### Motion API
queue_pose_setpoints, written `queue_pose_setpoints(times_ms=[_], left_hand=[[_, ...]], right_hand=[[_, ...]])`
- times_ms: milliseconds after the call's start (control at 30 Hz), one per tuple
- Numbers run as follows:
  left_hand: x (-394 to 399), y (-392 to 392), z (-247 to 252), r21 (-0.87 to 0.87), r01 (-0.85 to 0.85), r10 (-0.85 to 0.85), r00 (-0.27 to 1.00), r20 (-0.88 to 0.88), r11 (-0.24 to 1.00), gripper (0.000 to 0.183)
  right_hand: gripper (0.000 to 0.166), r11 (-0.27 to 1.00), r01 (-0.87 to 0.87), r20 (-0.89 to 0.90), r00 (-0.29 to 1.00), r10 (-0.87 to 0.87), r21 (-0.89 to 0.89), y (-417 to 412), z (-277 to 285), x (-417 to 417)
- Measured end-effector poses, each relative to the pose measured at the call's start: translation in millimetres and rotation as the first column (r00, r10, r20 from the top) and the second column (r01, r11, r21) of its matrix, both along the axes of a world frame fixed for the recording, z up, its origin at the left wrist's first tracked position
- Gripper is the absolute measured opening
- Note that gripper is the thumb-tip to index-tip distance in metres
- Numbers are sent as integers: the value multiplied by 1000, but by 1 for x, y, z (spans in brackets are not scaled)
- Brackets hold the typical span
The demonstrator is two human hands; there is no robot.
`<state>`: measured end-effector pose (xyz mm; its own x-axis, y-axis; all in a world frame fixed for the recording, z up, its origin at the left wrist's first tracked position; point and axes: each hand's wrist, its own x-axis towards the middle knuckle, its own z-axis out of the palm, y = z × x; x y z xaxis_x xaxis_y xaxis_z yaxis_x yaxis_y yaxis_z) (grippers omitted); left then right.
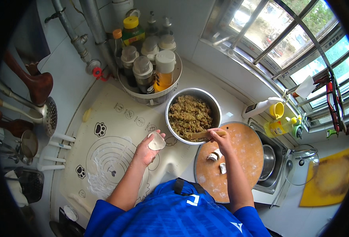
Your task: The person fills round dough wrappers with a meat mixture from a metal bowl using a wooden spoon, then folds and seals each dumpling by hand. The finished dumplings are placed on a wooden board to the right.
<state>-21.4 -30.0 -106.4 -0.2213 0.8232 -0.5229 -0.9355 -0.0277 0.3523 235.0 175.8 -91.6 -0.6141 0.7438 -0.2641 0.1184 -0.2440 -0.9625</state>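
Observation:
On my left hand (147,149) lies a round dough wrapper (157,141), flat and pale, held by the thumb over the palm. My right hand (221,141) grips the handle of a wooden spatula (202,135), whose blade rests in the chopped filling (189,114) at the near side of a metal bowl (219,111). Below and right of the bowl is a round orange board (244,151) dusted with flour. Several folded dumplings (222,168) sit on it, close to my right forearm, which may hide part of the board.
A round tub (150,99) of seasoning bottles and jars stands behind the bowl. A floured mat (109,154) with printed circles covers the counter at left. Ladles and a skimmer (50,117) hang on the left wall. The sink (270,189), bottles and barred window are at right.

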Motion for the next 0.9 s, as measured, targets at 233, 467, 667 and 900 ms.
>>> queue_pose_setpoints(times_ms=[233, 467, 667, 900], left_hand=[[2, 40, -6, 86, 12, -19, 996, 88, 996, 36], [26, 79, 20, 142, 88, -119, 966, 228, 986, 44], [30, 79, 16, 146, 56, -97, 953, 288, 988, 45], [27, 79, 11, 117, 32, -71, 937, 343, 993, 43]], right_hand=[[25, 961, 210, -227, 942, -249, -181, -5, 7, -4], [20, 982, 187, -260, 947, -191, -41, -39, 33, -26], [15, 819, 180, -144, 982, -120, 545, -61, 44, -37], [33, 423, -157, 122, 987, 108, 893, -89, 37, -34]])
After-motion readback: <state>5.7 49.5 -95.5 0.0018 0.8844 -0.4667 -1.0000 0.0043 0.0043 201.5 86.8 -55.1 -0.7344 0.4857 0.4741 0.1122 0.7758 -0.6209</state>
